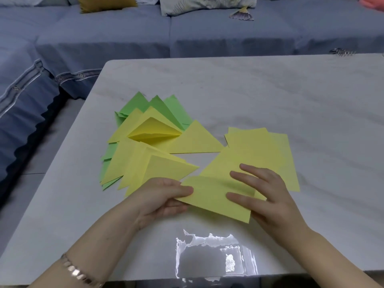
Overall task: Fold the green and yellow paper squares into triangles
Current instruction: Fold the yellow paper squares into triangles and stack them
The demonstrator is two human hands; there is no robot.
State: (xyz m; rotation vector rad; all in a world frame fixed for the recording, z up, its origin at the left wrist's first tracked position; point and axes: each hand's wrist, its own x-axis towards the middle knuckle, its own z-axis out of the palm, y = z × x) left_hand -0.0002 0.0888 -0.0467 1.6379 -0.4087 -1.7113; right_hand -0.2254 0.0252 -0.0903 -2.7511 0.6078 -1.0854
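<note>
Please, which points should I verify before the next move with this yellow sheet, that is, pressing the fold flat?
1. Left hand pinches the yellow sheet at its left edge: ok.
2. Right hand presses flat on the sheet: ok.
3. Corners matched for a triangle: cannot tell, the hands cover them.
4. Crease already sharp: not ok, the flap bulges.
5. Folded triangles lie to the left, off the sheet: ok.

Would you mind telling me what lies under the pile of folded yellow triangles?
Beneath the yellow triangles, green triangles peek out at back and left; their covered parts are hidden.
</note>
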